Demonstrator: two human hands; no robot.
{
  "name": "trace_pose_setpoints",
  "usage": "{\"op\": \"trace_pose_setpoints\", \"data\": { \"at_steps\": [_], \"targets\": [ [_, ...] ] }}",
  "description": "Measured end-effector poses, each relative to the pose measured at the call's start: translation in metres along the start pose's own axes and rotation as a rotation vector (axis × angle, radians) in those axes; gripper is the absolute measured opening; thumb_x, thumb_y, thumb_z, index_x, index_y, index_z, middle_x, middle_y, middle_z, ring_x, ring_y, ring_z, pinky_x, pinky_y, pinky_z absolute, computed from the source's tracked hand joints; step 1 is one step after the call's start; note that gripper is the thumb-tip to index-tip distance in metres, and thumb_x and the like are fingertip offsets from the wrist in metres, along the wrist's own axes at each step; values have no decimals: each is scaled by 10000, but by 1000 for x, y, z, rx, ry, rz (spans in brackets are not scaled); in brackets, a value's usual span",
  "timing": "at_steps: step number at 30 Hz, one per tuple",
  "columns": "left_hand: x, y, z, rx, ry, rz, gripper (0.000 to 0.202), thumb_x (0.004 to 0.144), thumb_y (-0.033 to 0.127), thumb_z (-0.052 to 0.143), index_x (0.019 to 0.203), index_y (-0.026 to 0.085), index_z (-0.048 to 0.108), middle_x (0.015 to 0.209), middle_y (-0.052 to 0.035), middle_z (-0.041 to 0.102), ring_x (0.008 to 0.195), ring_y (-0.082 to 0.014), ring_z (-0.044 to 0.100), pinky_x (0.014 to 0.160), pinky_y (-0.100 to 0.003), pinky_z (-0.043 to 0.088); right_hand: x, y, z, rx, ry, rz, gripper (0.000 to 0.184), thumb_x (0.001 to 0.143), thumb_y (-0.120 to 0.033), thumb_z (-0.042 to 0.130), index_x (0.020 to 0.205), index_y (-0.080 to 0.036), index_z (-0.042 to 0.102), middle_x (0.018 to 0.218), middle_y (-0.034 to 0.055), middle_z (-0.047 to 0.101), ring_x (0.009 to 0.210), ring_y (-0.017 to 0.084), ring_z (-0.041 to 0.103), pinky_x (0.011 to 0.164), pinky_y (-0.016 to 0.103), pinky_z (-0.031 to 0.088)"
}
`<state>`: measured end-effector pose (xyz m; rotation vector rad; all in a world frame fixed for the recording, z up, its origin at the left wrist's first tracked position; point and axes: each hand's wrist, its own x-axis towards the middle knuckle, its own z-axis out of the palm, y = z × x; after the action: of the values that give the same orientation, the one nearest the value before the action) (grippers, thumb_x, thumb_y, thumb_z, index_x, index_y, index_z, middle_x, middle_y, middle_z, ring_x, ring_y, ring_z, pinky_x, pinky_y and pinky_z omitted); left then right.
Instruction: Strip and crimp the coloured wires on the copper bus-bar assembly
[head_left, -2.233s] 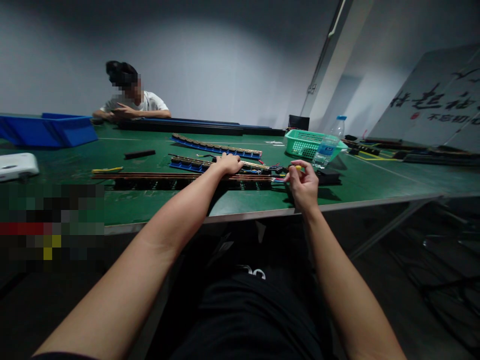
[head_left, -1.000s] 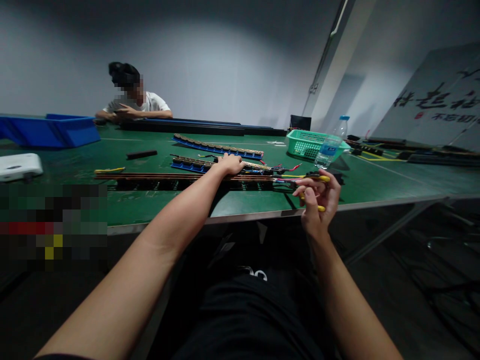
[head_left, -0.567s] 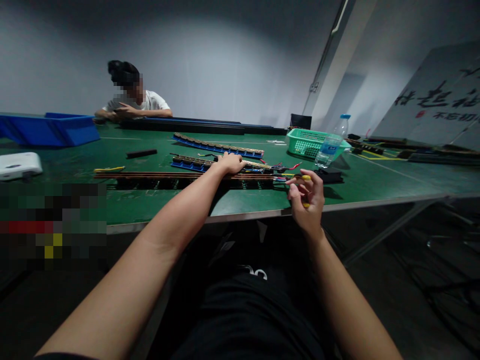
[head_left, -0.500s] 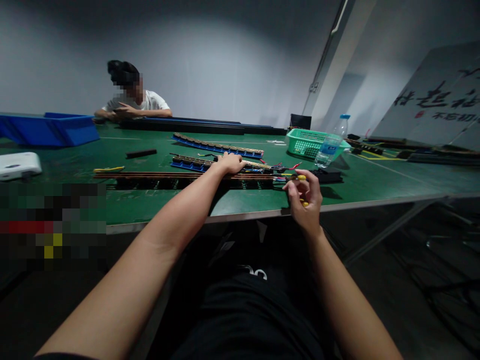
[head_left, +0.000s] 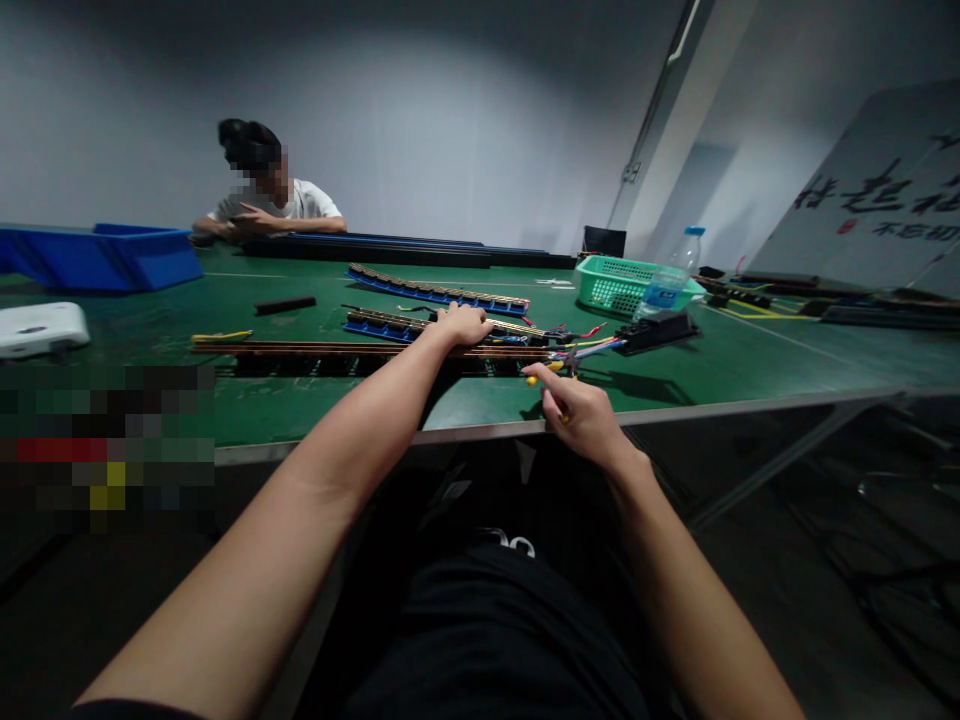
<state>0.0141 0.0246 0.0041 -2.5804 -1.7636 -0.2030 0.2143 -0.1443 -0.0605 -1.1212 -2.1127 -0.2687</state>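
My left hand [head_left: 463, 325] lies palm down with curled fingers on a long copper-coloured strip [head_left: 315, 349] that runs along the green table [head_left: 480, 400]. My right hand [head_left: 581, 415] is closed around a small yellow-handled tool [head_left: 551, 368], low near the table's front edge. Coloured wires [head_left: 592, 346] run from the strip's right end to a black block [head_left: 658, 330] that sits tilted on the table. Two blue trays of parts [head_left: 437, 293] lie behind the strip.
A person in a white shirt [head_left: 274, 205] sits at the far side. A blue bin [head_left: 97, 257] and a white device [head_left: 39, 327] are at the left. A green basket [head_left: 622, 285] and a water bottle [head_left: 671, 270] stand at the right.
My right hand has moved left and down toward the table's front edge with the yellow tool. The black block has shifted and tilted, its wires pulled. The left hand stays on the strip.
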Motion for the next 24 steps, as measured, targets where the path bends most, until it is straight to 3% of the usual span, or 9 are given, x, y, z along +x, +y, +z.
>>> {"op": "trace_pose_setpoints", "data": {
  "at_steps": [5, 7, 10, 12, 18, 24],
  "targets": [
    [1, 0, 0, -2, -6, 1, 565, 957, 544, 315, 1353, 269, 609, 1435, -130, 563, 1339, -390, 430, 1070, -576, 355, -6, -9, -1, 343, 129, 105, 468, 814, -218, 663, 1265, -257, 547, 958, 22, 623, 827, 164, 614, 777, 309, 505],
    [1, 1, 0, 1, -10, -5, 568, 960, 554, 308, 1358, 277, 605, 1448, -123, 553, 1351, -397, 414, 1078, -587, 337, -6, -10, 1, 530, 185, 202, 451, 815, -256, 699, 1223, -260, 509, 984, 17, 640, 843, 155, 640, 794, 315, 523],
    [0, 1, -1, 3, -14, -13, 569, 966, 562, 303, 1368, 285, 594, 1454, -115, 548, 1360, -394, 406, 1082, -589, 330, -1, -11, 5, 814, 269, 392, 389, 826, -365, 723, 1091, -262, 457, 890, -11, 687, 739, 137, 672, 713, 292, 552],
    [1, 1, 0, 4, -10, -4, 567, 969, 559, 304, 1364, 278, 598, 1444, -120, 555, 1357, -389, 411, 1081, -582, 338, 5, -12, 5, 888, 331, 486, 422, 800, -428, 751, 1032, -257, 442, 758, -45, 680, 632, 122, 654, 621, 251, 542],
    [6, -3, 4, -7, 12, -9, 539, 962, 580, 324, 1316, 306, 624, 1412, -106, 580, 1345, -372, 435, 1075, -568, 354, 21, -12, -1, 978, 392, 572, 428, 837, -614, 635, 1006, -231, 541, 567, -72, 615, 424, 90, 546, 412, 193, 433],
    [4, -2, 3, -15, 17, 0, 555, 959, 574, 327, 1332, 287, 620, 1404, -124, 584, 1339, -386, 437, 1070, -576, 356, 27, -8, -7, 1178, 586, 757, 497, 774, -720, 617, 829, -250, 463, 438, -86, 540, 316, 94, 453, 336, 201, 349]
  ]
}}
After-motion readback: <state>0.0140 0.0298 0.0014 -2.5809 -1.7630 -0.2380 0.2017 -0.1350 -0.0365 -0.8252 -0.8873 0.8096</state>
